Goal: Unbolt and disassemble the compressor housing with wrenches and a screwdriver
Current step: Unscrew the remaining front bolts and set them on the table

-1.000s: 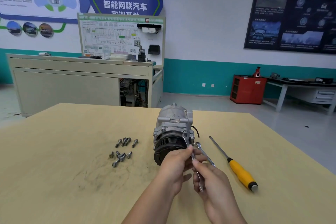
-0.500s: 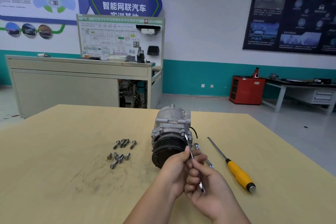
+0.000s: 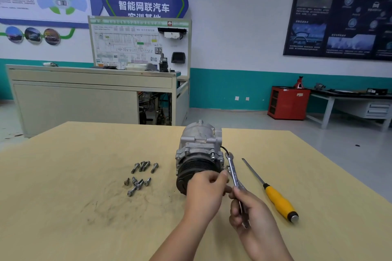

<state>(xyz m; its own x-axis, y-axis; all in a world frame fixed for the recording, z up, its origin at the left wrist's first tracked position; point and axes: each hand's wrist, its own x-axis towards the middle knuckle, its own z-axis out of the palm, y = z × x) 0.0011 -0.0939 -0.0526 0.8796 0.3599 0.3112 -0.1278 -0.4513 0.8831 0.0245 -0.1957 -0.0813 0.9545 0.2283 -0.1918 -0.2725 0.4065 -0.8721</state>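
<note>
Probably heavy, rigid metal compressor (image 3: 199, 146) lying on the surface (image 3: 84, 207); best steadied by its body. Left hand (image 3: 206, 186) curled at its pulley end, grasp unclear; right hand (image 3: 252, 216) gripping slim wrench (image 3: 232, 167) just right of it.

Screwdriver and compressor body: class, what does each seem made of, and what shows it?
Screwdriver: the yellow handle looks like smooth, slightly glossy plastic; the thin grey shaft looks like steel. Compressor body: dull pale-grey metal, probably cast aluminium, given its matte, moulded shapes.
</note>
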